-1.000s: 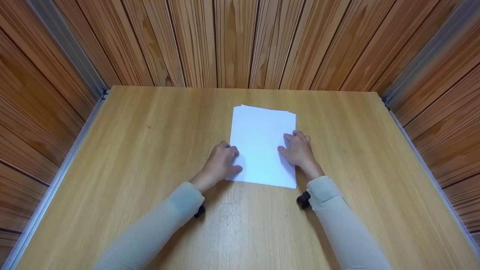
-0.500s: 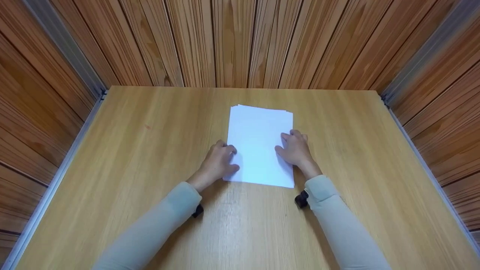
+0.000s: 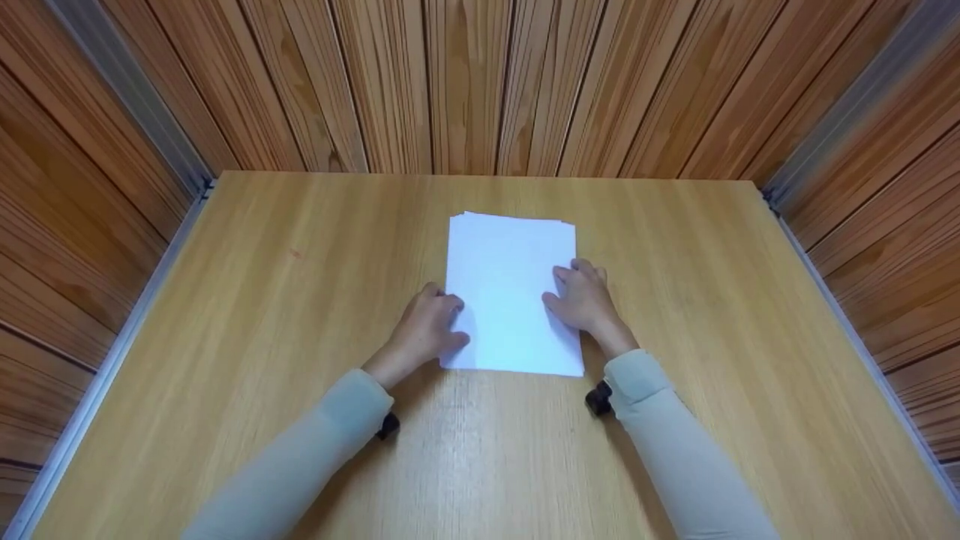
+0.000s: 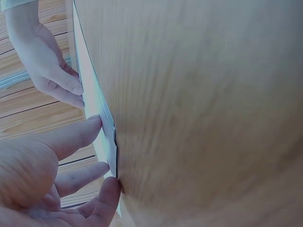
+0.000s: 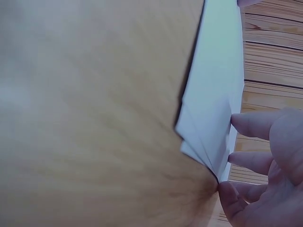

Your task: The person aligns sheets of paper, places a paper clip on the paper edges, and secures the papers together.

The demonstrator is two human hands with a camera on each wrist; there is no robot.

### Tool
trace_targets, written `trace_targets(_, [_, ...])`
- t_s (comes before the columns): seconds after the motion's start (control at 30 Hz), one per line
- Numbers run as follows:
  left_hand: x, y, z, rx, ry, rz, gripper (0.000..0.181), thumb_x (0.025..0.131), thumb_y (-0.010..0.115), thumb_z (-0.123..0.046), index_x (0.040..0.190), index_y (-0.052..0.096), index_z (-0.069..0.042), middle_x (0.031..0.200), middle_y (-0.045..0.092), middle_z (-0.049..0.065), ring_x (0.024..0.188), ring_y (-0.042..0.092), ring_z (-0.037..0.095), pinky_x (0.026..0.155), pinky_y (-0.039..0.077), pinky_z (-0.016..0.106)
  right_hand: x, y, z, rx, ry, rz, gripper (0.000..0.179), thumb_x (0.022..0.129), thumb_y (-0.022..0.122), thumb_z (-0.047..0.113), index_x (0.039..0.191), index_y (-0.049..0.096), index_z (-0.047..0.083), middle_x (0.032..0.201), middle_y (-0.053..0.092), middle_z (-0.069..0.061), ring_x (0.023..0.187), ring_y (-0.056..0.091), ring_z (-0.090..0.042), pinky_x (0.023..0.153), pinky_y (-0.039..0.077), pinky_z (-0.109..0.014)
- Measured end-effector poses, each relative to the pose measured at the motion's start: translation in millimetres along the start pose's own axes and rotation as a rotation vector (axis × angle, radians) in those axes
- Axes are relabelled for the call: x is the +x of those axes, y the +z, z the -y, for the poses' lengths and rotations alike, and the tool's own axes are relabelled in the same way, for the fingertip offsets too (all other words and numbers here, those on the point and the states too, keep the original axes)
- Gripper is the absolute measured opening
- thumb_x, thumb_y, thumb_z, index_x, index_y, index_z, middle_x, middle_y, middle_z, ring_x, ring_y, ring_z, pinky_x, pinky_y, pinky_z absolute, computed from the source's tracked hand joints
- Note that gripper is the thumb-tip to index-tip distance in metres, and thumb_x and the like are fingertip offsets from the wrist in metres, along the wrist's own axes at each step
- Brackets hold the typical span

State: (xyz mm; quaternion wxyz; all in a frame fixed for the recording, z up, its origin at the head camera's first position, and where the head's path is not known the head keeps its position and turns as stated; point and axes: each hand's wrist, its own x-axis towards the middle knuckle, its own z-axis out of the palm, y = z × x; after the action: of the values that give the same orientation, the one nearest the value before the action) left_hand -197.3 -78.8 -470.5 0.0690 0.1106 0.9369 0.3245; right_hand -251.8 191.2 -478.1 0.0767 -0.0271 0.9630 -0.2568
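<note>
Light wooden tabletop (image 3: 225, 315) with faint reddish mark (image 3: 295, 253), brown plank walls (image 3: 466, 90), grey metal corner strips (image 3: 135, 90)

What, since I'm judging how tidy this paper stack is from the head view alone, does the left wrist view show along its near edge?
Observer: Thin layered lines: several sheet edges show along the near edge of the paper stack.
Operator: And the near right corner?
Observer: Uneven. In the right wrist view, the sheet corners splay apart there instead of lining up.
Operator: What does the right grip do at the side, where I can't see contact?
Observer: A fingertip meets the stack's right edge down by the table; whether it reaches underneath, I can't tell.
</note>
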Motion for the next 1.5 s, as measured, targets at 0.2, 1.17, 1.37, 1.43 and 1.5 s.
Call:
trace_targets(0.2, [-1.7, -1.1, 1.3, 0.006, 0.003, -0.008, 0.048, 0.087, 0.089, -0.01, 0.131, 0.072, 0.003, 0.125, 0.063, 0.021, 0.115, 0.064, 0.034, 0.102, 0.056, 0.046, -1.1, 0.5, 2.2, -0.002, -0.008, 0.011, 0.061, 0.105, 0.065, 0.027, 0.158, 0.048, 0.003, 0.169, 0.03, -0.025, 0.148, 0.029, -0.043, 0.118, 0.041, -0.054])
trace_targets(1.17, [-8.4, -3.7, 7.8, -0.017, -0.032, -0.018, 0.05, 0.087, 0.089, -0.011, 0.132, 0.072, 0.001, 0.125, 0.06, 0.018, 0.113, 0.062, 0.032, 0.1, 0.057, 0.044, -0.8, 0.7, 10.5, -0.039, -0.033, 0.041, 0.063, 0.105, 0.067, 0.031, 0.159, 0.047, 0.005, 0.17, 0.029, -0.023, 0.148, 0.029, -0.042, 0.119, 0.04, -0.053])
trace_targets(1.37, [-9.4, -5.0, 8.0, -0.022, -0.047, -0.01, 0.051, 0.088, 0.089, -0.011, 0.134, 0.071, 0.001, 0.128, 0.06, 0.018, 0.117, 0.062, 0.033, 0.103, 0.056, 0.045, 0.2, 2.5, 12.0, -0.047, -0.023, 0.045, 0.063, 0.105, 0.066, 0.033, 0.16, 0.047, 0.008, 0.171, 0.028, -0.02, 0.15, 0.029, -0.041, 0.121, 0.039, -0.052])
trace_targets(1.43, [-9.7, -5.3, 8.5, -0.019, -0.049, -0.008, 0.051, 0.088, 0.089, -0.011, 0.134, 0.071, 0.001, 0.129, 0.06, 0.019, 0.119, 0.062, 0.033, 0.104, 0.056, 0.046, 1.1, 3.6, 12.2, -0.051, -0.021, 0.05, 0.063, 0.105, 0.066, 0.033, 0.16, 0.046, 0.008, 0.171, 0.028, -0.02, 0.151, 0.028, -0.042, 0.121, 0.038, -0.053])
trace_targets(1.5, [-9.8, -5.6, 9.2, -0.012, -0.051, -0.006, 0.051, 0.088, 0.089, -0.011, 0.134, 0.07, 0.0, 0.129, 0.06, 0.019, 0.119, 0.062, 0.034, 0.104, 0.056, 0.046, 1.7, 4.2, 12.8, -0.055, -0.027, 0.054, 0.063, 0.106, 0.065, 0.032, 0.16, 0.046, 0.008, 0.171, 0.027, -0.021, 0.151, 0.027, -0.043, 0.121, 0.038, -0.054])
